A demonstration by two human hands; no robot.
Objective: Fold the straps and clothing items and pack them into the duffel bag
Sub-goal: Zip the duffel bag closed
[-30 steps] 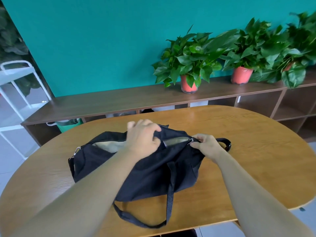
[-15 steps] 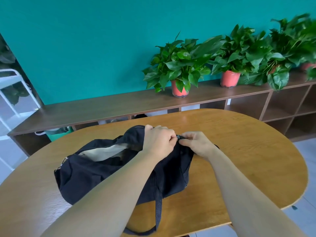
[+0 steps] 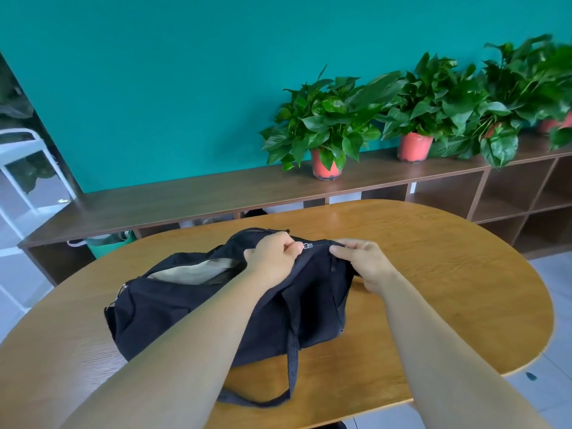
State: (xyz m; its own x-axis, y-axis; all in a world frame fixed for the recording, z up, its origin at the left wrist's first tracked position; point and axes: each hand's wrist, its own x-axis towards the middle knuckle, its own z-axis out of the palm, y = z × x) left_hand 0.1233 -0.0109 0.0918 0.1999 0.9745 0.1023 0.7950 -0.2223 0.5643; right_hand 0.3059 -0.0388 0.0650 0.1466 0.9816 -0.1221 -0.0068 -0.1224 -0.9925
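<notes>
A black duffel bag (image 3: 173,308) lies on the oval wooden table (image 3: 448,292). Its top opening gapes at the left, showing beige cloth (image 3: 192,269) inside. My left hand (image 3: 274,257) pinches at the metal zipper pull (image 3: 307,245) on the bag's top seam. My right hand (image 3: 363,263) grips the bag's right end just beside the zipper. A black carry strap (image 3: 291,360) hangs down the bag's front and loops onto the table near the front edge.
A long low wooden shelf (image 3: 185,196) runs along the teal wall behind the table, with several potted plants (image 3: 325,125) on it. A green bag (image 3: 105,244) sits under the shelf at left. A white rack (image 3: 28,150) stands far left.
The zipper has closed from right toward left; my left hand went from holding the bag's middle to the zipper pull, right beside my right hand. The view shifted slightly.
</notes>
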